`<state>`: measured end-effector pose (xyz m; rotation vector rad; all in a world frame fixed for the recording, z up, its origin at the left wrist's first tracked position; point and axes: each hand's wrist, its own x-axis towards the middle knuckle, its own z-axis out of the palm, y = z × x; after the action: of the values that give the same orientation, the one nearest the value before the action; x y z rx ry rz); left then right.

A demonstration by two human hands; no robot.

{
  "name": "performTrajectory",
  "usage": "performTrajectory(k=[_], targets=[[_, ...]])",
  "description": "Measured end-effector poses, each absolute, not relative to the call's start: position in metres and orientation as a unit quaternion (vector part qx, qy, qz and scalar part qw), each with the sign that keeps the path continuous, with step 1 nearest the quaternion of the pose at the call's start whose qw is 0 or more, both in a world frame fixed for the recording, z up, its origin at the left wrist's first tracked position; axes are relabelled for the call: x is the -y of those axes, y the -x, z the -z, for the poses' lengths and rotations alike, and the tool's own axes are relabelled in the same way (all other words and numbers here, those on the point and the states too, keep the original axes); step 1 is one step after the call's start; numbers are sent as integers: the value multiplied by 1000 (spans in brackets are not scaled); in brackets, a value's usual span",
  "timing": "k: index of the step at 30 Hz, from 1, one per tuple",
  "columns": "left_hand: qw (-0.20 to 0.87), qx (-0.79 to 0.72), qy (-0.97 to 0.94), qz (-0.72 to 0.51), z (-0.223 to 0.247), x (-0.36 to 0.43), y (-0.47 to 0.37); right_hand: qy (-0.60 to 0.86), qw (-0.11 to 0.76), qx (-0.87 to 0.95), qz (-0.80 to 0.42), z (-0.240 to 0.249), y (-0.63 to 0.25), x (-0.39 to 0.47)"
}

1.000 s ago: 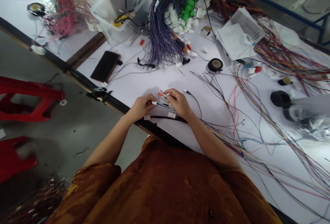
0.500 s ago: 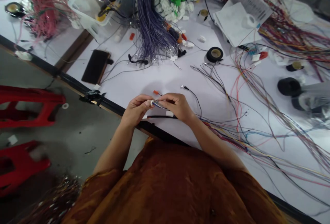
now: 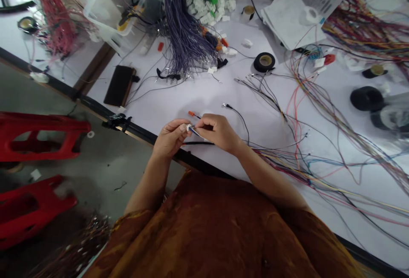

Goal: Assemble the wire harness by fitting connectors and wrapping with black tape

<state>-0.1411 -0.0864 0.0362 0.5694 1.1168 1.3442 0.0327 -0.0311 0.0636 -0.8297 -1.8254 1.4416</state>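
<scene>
Between thumb and fingers, my left hand (image 3: 171, 138) pinches a small white connector (image 3: 188, 128) near the table's front edge. Thin wires, one of them blue, run from the connector into the closed fingers of my right hand (image 3: 217, 132). Just behind my hands lies an orange connector (image 3: 191, 113) on a dark lead. A black sleeved cable (image 3: 200, 143) passes below my hands, and a bundle of coloured wires (image 3: 275, 165) stretches off to the right.
Farther back are a purple wire bundle (image 3: 185, 35), a clear bin (image 3: 108, 18), black tape (image 3: 264, 62) and papers (image 3: 294, 20). A dark phone-like object (image 3: 118, 86) lies left. Red stools (image 3: 41, 137) stand beyond the table edge (image 3: 140, 134).
The camera view has shifted slightly. My right fingers have moved a little on the wires beside the white connector, while my left hand keeps its pinch.
</scene>
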Motion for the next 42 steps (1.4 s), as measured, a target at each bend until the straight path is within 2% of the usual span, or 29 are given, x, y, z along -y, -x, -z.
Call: performTrajectory(k=[4,7,17,23,28,31,38,42], targets=[[510,-507,-361,-594,-39,92,136,342,348,714,-502,-60,-31,38],[478,-520,-381,-596,-40,96,134,355,350,723,-477,-55,-32,43],[521,-511,-353,-585,-33,102,128,331,400,704,-485,-41,-35,54],[499,-529,-297,-620,-38,98,139,383,354,646,-558,-50,-42,55],[606,-493,-314,-539,-37,100,135,390,375,703,-462,-47,-37,55],[604,-491,-290,-556,-34,99,127,361,364,737,-440,-43,-34,58],[624,-476,-165,-598,-44,97,114,415,252,813,-320,-43,-34,64],[606,-471,-137,-627,-43,98,113,419,254,812,-317,-34,-43,62]])
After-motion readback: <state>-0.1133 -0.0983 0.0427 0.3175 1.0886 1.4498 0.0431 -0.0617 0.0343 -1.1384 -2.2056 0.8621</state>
